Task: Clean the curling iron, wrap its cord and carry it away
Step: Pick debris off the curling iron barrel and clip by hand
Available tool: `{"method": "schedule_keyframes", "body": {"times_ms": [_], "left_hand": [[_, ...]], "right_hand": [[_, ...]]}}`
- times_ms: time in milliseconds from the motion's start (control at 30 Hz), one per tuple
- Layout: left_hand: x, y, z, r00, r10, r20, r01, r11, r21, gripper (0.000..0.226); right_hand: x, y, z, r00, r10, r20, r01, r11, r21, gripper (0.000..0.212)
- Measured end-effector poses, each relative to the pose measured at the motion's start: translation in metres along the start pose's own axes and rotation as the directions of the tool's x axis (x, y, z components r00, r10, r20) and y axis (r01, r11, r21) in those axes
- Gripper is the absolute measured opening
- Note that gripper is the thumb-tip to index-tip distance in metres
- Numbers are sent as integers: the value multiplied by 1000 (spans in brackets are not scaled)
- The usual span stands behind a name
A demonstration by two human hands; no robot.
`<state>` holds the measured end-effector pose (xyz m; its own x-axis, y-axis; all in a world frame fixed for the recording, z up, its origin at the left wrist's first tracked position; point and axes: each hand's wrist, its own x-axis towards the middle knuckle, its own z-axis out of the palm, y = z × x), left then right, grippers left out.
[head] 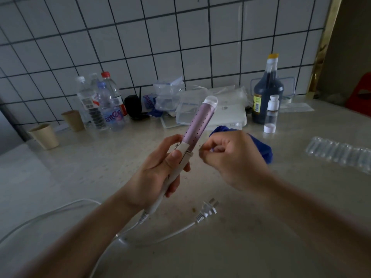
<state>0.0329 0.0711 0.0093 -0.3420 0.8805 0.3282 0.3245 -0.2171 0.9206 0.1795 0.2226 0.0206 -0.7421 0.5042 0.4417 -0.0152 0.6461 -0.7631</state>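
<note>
My left hand (160,169) grips the white handle of the curling iron (197,125), whose pink perforated barrel points up and away, ending in a white tip. The thumb lies on the clamp lever. My right hand (228,157) is curled just right of the barrel's base, apart from it, and holds a blue cloth (261,147) that bulges out behind the knuckles. The white cord (60,209) runs from the handle's end in loose loops over the counter. Its plug (208,210) lies near the front, below my hands.
Along the tiled wall stand several plastic bottles (104,105), two paper cups (45,136), a clear box (186,111), a white device (232,115), a dark sauce bottle (267,91) and a small spray bottle (272,113). Bubble packaging (341,155) lies at the right.
</note>
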Motion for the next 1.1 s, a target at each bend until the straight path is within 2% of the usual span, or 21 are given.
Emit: {"method": "schedule_keyframes", "body": {"times_ms": [133,300,400,500,567,667,733,767,833,900,967,1100], "left_hand": [[1,0,1,1000,24,-3,-24,999,32,43],[2,0,-3,999,29,-34,-29,999,22,43],[3,0,0,999,39,-35,-39,999,-4,44],[3,2,-1,994,60,-94,-64,997,-44,42],[3,4,-7,987,25,-161,-41,995,-95,44],[5,7,-13,971,-115,-209,63,968,-241,47],[6,11,-14,965,-216,-151,145,912,-383,51],[7,12,-17,959,-270,-92,193,854,-484,53],[7,13,-23,927,-363,91,320,641,-698,58],[8,11,-31,890,-397,225,408,472,-782,61],[8,9,-35,875,-391,285,447,429,-785,60],[7,10,-33,868,-287,405,495,442,-748,64]], "right_hand": [[12,4,-19,987,23,-161,-16,999,47,23],[0,-3,-1,1000,5,-31,-6,1000,-14,18],[7,0,-11,996,6,-91,-6,1000,1,22],[11,-1,-18,988,11,-152,-11,1000,2,23],[10,-1,-16,989,17,-147,-14,1000,19,24],[8,0,-11,993,33,-117,-24,996,81,26],[6,-1,-9,993,45,-106,-35,995,94,23],[6,-1,-8,994,48,-100,-39,995,93,22],[6,-1,-8,994,51,-96,-42,995,95,20],[6,0,-9,994,51,-96,-42,995,91,19],[6,0,-8,993,67,-94,-58,994,97,19],[6,-1,-7,990,120,-69,-109,983,145,15]]}}
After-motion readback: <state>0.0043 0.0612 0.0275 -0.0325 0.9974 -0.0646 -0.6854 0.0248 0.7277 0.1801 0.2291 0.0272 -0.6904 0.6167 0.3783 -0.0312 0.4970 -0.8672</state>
